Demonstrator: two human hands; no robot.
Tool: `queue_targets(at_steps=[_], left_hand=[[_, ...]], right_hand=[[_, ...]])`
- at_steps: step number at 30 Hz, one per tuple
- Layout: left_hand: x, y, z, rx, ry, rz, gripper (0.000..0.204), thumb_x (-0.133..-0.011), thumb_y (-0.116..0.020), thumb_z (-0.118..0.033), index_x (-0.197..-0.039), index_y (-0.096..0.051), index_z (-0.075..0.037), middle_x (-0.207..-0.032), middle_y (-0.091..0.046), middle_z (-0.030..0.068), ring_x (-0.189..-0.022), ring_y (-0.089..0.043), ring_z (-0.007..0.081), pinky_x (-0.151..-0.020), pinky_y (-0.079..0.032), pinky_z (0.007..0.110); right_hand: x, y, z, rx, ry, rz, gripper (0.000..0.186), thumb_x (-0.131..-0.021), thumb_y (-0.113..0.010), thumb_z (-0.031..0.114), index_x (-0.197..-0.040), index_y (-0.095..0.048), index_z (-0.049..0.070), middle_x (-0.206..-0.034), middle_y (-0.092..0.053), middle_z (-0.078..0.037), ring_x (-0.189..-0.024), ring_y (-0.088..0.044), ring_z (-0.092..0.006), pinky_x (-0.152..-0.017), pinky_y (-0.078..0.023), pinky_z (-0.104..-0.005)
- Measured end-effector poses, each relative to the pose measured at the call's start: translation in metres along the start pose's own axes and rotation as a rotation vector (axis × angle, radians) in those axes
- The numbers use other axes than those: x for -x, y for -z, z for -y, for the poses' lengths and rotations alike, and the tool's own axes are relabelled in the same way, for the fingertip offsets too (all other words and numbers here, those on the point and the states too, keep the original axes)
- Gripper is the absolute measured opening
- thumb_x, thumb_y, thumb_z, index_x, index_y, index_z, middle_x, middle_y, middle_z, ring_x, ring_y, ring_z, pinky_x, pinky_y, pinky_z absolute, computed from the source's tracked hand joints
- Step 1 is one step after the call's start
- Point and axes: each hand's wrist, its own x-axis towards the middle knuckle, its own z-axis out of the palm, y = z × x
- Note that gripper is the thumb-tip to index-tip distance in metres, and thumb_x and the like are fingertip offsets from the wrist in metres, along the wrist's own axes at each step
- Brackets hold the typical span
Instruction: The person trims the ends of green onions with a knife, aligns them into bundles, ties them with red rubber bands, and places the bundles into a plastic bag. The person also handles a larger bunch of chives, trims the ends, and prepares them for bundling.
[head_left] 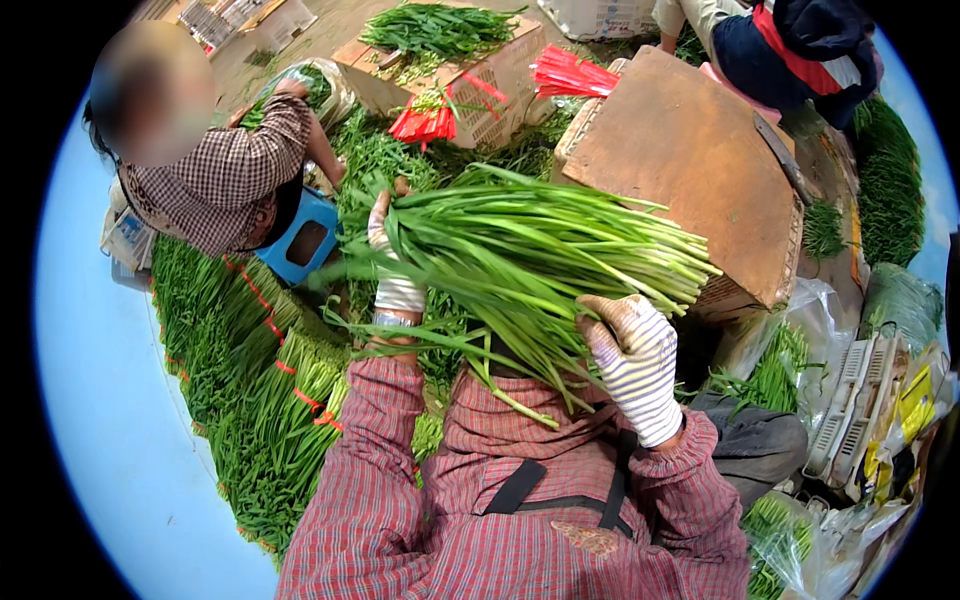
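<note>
Left hand was wrapped round green stalks near their leafy ends, right hand curled narrow against them, its grip unclear, knife lay along the table's right edge

Greens btwn hands, bundles to L, knife on board fwd R.

A loose bunch of long green stalks held crosswise, pale ends right, blurred tips seemingly drooping left.

The head camera (a wide fisheye) looks down, close above both hands.
</note>
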Motion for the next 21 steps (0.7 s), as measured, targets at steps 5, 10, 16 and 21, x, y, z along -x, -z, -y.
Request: queue_targets(at_steps=[5,10,16,21], left_hand=[[0.014,-0.002,0.011,-0.257,-0.114,-0.068,0.033,-0.098,-0.053,-0.034,-0.117,-0.066,-0.011,-0.102,-0.070,0.0026,-0.094,-0.065,0.0198,-0.088,-0.053,0.038],[0.013,0.003,0.006,-0.192,-0.087,-0.001,0.035,-0.102,-0.045,-0.036,-0.111,-0.066,-0.009,-0.102,-0.072,0.0090,-0.091,-0.070,0.0228,-0.085,-0.058,0.041],[0.024,-0.013,0.006,-0.101,-0.016,0.199,0.030,-0.097,-0.055,-0.035,-0.108,-0.068,-0.010,-0.104,-0.072,0.0102,-0.093,-0.070,0.0252,-0.086,-0.058,0.043],[0.027,-0.015,0.011,0.105,-0.062,0.203,0.037,-0.100,-0.051,-0.039,-0.119,-0.064,-0.010,-0.118,-0.067,0.0098,-0.105,-0.065,0.0235,-0.092,-0.054,0.043]], right_hand=[[-0.011,-0.011,-0.006,0.345,0.128,0.030,0.023,-0.089,-0.065,0.027,-0.099,-0.068,0.008,-0.079,-0.065,-0.010,-0.077,-0.062,-0.0290,-0.072,-0.047,-0.0440],[-0.014,-0.011,-0.005,0.372,0.190,-0.017,0.019,-0.087,-0.067,0.023,-0.099,-0.067,0.009,-0.077,-0.062,-0.009,-0.075,-0.062,-0.0282,-0.070,-0.048,-0.0420],[-0.023,-0.012,0.011,0.401,0.259,-0.099,0.036,-0.082,-0.072,0.029,-0.106,-0.065,0.004,-0.083,-0.063,-0.011,-0.078,-0.062,-0.0313,-0.072,-0.048,-0.0437],[-0.029,-0.042,0.031,0.524,0.272,0.013,0.071,-0.066,-0.079,0.032,-0.126,-0.056,0.002,-0.115,-0.061,-0.013,-0.106,-0.056,-0.0316,-0.096,-0.044,-0.0484]])
